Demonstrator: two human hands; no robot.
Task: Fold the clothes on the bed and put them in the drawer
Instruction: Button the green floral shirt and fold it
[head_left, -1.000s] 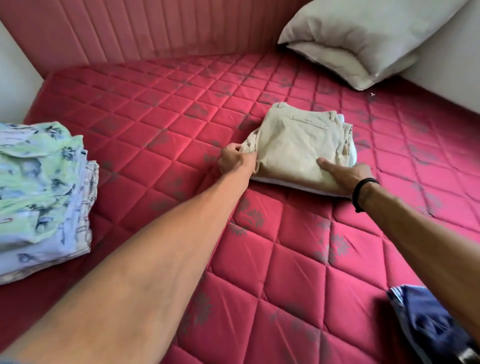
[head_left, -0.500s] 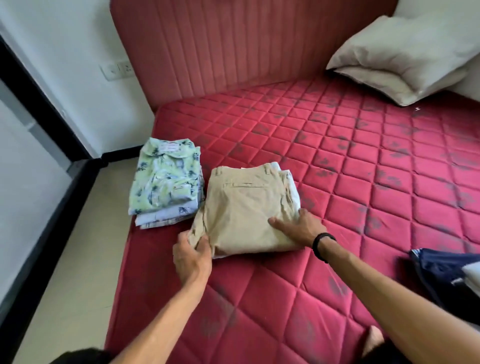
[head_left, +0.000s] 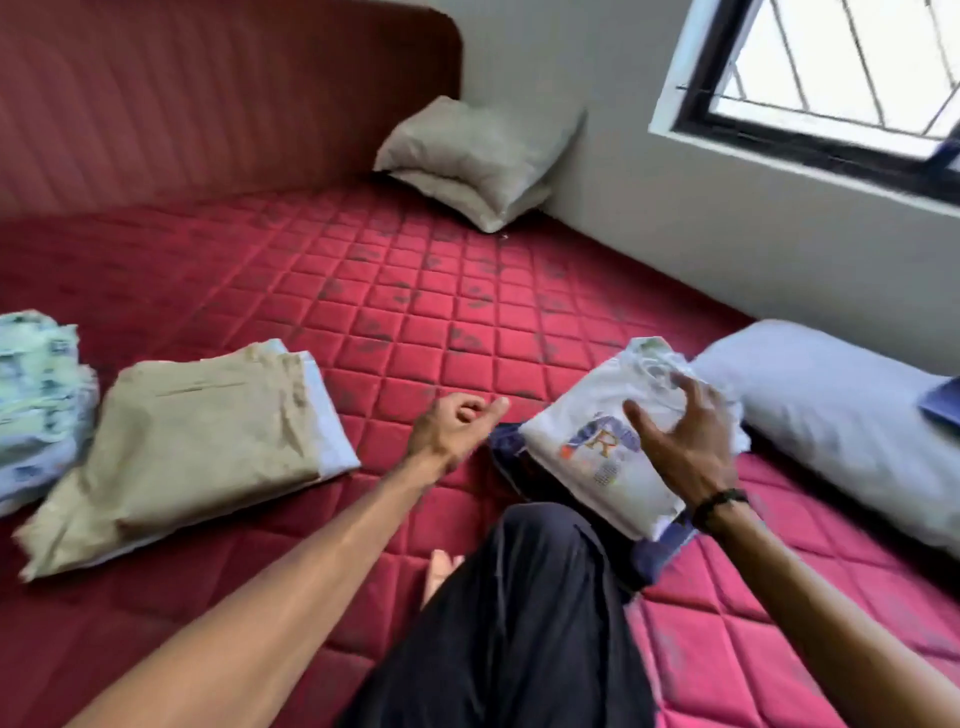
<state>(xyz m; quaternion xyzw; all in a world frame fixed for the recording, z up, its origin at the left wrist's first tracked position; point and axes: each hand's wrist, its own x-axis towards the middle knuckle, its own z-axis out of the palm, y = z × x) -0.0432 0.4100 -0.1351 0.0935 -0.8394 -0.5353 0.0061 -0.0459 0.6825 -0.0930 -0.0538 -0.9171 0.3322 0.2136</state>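
Bedroom in a home. A red quilted mattress (head_left: 395, 332) is backed by a padded red headboard (head_left: 218, 98), with stacked beige pillows (head_left: 467, 161) in the corner. A barred window (head_left: 831, 67) is set in the plain wall.

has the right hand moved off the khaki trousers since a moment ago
Yes. The right hand has left the folded khaki trousers and moved rightward, away from the printed shirt stack, onto a folded white shirt.

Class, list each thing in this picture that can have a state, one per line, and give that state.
khaki trousers: folded, lying on the mattress
printed shirts: folded, stacked
white T-shirt: folded, lying on a dark garment
left hand: loosely curled, holding nothing
right hand: fingers spread over the white T-shirt
window: cannot tell
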